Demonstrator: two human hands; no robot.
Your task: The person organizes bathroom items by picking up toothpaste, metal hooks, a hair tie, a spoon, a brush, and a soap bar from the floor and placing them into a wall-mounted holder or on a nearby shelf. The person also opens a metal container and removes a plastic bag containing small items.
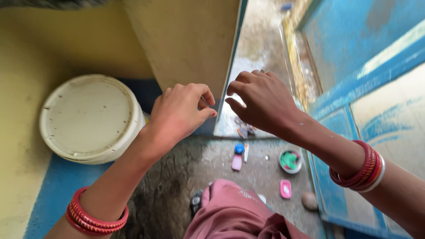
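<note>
My left hand point(181, 110) is raised in front of me with its fingertips pinched together, thumb against the forefinger; nothing shows between them. My right hand point(261, 99) hovers beside it, fingers curled and a little apart, a ring on one finger, holding nothing that I can see. The two hands' fingertips almost meet in front of the edge of a yellow wall point(190, 40). Red bangles circle both wrists. My pink garment point(234, 214) shows at the bottom.
A white lidded bucket point(88, 117) stands at the left against the yellow wall. On the wet concrete floor point(208, 163) lie a pink bottle with a blue cap point(237, 158), a small round dish point(291, 161), a pink soap case point(285, 189) and a stone point(309, 200). A blue door point(354, 57) fills the right.
</note>
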